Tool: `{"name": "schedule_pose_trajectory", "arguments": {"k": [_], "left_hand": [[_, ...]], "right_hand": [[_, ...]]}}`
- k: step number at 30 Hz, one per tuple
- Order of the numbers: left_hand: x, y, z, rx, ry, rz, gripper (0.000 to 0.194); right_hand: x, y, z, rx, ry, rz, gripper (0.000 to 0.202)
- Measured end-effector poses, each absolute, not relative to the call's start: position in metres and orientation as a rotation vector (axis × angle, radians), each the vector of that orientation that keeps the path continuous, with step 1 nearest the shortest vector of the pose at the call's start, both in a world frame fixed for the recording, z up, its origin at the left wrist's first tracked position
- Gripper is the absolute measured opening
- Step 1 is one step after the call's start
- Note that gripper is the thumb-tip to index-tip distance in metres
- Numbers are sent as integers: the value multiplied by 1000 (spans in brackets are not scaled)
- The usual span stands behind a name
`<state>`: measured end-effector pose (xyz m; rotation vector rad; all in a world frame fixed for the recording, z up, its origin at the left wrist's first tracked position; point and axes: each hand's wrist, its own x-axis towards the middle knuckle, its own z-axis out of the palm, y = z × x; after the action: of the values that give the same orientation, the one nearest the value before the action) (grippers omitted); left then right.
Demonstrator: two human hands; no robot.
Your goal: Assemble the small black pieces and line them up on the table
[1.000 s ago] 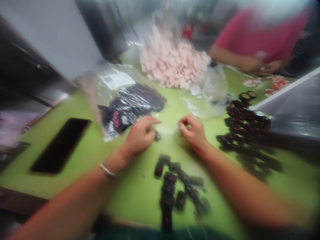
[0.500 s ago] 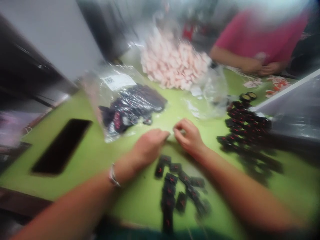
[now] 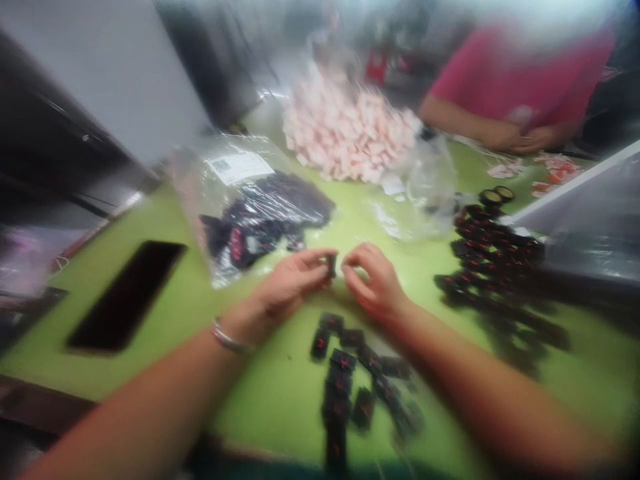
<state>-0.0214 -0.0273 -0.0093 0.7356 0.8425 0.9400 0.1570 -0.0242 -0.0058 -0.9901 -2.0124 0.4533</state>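
Note:
Between the thumb and fingers of my left hand (image 3: pixel 297 277) is a small black block (image 3: pixel 331 265), standing on edge. Just to its right, my right hand (image 3: pixel 371 277) is closed in a pinch; whether anything sits in its fingertips is too blurred to make out. Both hands are over the green table (image 3: pixel 265 407). Below them lie several black blocks with red marks (image 3: pixel 343 363), in loose rows. Behind my left hand rests a clear plastic bag (image 3: pixel 245 167) with dark parts in it and a white label.
A dark flat slab (image 3: pixel 127 297) lies at left. Behind are a heap of pale pink pieces (image 3: pixel 350 133) and a crumpled clear bag (image 3: pixel 430 187). More black blocks (image 3: pixel 485 247) pile up at right beside a plastic-lined box (image 3: pixel 595 220). Across the table sits a person in pink (image 3: pixel 525 80).
My left hand has turned and its fingers have straightened, bringing the small black block into sight. My right hand stays nearly in place, still pinched.

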Motion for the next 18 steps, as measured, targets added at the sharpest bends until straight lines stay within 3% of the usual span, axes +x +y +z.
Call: {"name": "schedule_pose_trajectory", "arguments": {"k": [18], "left_hand": [[-21, -27, -15, 1073, 855, 938, 34]], "right_hand": [[155, -26, -9, -1038, -2027, 443, 9]]}}
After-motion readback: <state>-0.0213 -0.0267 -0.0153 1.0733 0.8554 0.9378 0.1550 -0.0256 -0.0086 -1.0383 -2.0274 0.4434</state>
